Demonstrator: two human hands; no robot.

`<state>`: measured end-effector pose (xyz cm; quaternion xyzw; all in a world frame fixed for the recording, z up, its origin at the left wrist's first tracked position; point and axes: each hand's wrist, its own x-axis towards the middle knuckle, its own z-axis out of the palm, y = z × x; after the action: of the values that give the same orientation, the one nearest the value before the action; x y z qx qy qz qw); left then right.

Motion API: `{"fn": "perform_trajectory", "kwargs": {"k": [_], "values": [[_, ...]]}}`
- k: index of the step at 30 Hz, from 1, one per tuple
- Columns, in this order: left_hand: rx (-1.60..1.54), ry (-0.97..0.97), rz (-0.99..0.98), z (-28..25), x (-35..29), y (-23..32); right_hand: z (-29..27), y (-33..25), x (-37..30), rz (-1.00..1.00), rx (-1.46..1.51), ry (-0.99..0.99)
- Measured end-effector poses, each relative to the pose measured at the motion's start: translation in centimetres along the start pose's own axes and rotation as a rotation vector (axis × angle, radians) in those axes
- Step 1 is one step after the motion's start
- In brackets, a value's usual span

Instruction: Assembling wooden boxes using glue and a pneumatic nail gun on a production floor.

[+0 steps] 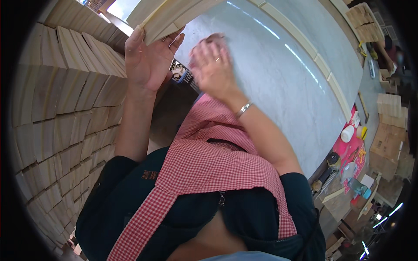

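My left hand (149, 61) is raised at the upper left, its thumb against one side of a pale wooden board piece (167, 26) and its fingers around the other. The piece looks layered, and its far end runs out at the top of the view. My right hand (215, 71), with a ring and a silver bracelet, presses a pinkish-brown cloth (219, 38) onto the light grey tabletop (278, 95). Its fingers are slightly smeared by motion, and most of the cloth lies beneath them.
Tall stacks of wooden pieces (52, 95) stand close on my left. Wooden strips (320, 61) line the tabletop's far side. To the right lie a white bottle (347, 133), a clear bottle with a blue cap (359, 188), and a cardboard box (385, 141). A blue crate (178, 71) shows below the table edge.
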<state>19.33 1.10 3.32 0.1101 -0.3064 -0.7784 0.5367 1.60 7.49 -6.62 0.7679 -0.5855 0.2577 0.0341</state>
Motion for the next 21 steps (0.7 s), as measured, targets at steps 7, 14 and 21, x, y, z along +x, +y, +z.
{"fn": "perform_trajectory", "kwargs": {"k": [7,14,21], "values": [[-0.126,-0.018,-0.032,-2.2,0.2,-0.8,-10.4,5.0,-13.9,0.326,-0.112,0.021],[-0.102,-0.018,-0.096,-2.7,0.3,-2.0,-16.0,18.6,-17.5,0.589,-0.782,0.089],[-0.080,-0.036,-0.140,0.2,1.4,-3.7,0.5,5.0,0.8,0.013,-0.099,0.285]]}}
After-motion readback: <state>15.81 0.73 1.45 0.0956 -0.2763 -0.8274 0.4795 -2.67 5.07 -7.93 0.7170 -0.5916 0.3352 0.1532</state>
